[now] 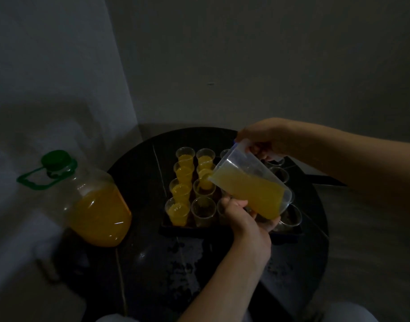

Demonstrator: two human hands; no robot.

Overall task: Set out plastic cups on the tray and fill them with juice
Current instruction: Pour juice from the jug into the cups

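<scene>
At frame centre, the jug [250, 189] tilts spout-leftward over a part-filled cup [205, 183] on the tray [169, 228], right hand [264, 142] gripping its upper handle side, left hand [243, 212] curled under its base, nearest the empty cups [203, 209].

The scene is being taken in by one wide-angle camera worn on the head, which is being pointed forward and down from close above. The tray [187, 230] is being framed near the middle on the round table [153, 263], the bottle [95, 205] at 9 o'clock, the wall [269, 66] corner toward 11 o'clock.
</scene>
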